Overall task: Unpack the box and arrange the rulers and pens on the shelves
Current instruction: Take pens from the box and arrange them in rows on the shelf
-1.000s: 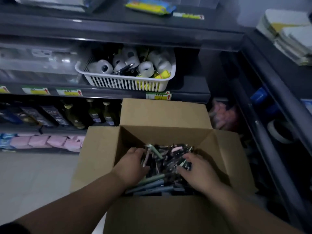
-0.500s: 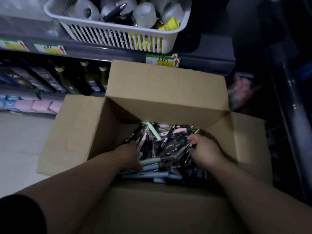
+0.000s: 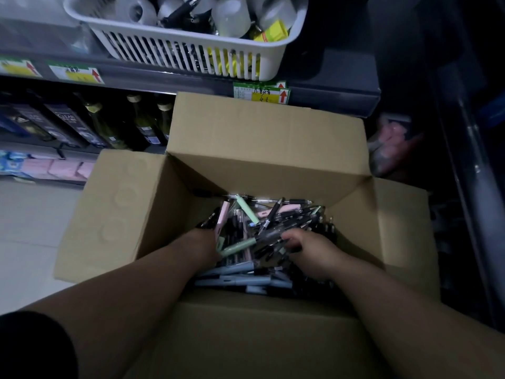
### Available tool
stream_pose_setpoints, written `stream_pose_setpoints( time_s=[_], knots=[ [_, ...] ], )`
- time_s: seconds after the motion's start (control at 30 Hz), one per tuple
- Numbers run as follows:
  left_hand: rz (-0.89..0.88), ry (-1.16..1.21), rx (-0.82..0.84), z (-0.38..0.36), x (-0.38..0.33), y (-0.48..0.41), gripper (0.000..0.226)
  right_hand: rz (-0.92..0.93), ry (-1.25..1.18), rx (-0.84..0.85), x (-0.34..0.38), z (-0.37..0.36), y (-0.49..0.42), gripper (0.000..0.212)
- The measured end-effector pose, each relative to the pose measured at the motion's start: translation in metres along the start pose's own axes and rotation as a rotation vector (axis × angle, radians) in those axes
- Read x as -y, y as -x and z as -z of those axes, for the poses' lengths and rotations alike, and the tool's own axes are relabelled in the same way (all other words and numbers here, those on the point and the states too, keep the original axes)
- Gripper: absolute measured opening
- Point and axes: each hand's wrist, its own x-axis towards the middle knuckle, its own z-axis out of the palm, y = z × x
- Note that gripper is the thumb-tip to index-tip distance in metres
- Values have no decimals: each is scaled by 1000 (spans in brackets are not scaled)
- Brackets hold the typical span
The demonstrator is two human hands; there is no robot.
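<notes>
An open cardboard box (image 3: 131,209) stands on the floor in front of me, its flaps folded outward. A loose heap of pens (image 3: 262,222) fills it: black, green, pink and grey-blue ones. My left hand (image 3: 205,246) is pushed down into the left side of the heap, its fingers buried among the pens. My right hand (image 3: 311,253) is in the right side, fingers curled round a bunch of dark pens. No rulers show.
Dark shelving (image 3: 336,86) rises behind the box. A white slatted basket (image 3: 191,56) of tape rolls sits on the shelf just above. Bottles (image 3: 142,121) and pink packets (image 3: 60,168) fill lower shelves at left. Another dark rack (image 3: 470,160) stands at right.
The view has dropped and closed in on the box. Both hands have dug deeper into the pens, and the right hand has curled round a bunch.
</notes>
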Motion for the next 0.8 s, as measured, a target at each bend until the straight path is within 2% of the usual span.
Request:
stream_pose_setpoints(
  time_s=[0.13, 0.23, 0.33, 0.43, 0.6, 0.63, 0.7, 0.8],
  knots=[
    [-98, -137, 55, 2, -1, 8, 36, 64, -114, 8, 9, -4, -2, 57],
    [-157, -147, 23, 3, -1, 11, 29, 91, -166, -97, 13, -3, -5, 54],
    [-195, -21, -73, 9, 1, 14, 19, 95, -308, -170, 18, 1, -5, 51],
    [-233, 139, -161, 14, 1, 17, 12, 117, -403, -231, 25, 4, -5, 37],
    [-269, 333, -289, 21, 4, 21, 15, 167, -396, -565, 29, 14, -1, 34],
    [-267, 365, -304, 22, 6, 21, 17, 168, -369, -556, 28, 16, 0, 31],
    [-250, 449, -310, 25, 6, 22, 20, 155, -334, -413, 25, 16, 2, 19],
    [-230, 719, -296, 29, 3, 26, 19, 152, -161, -251, 23, 12, 3, 6]
  ],
)
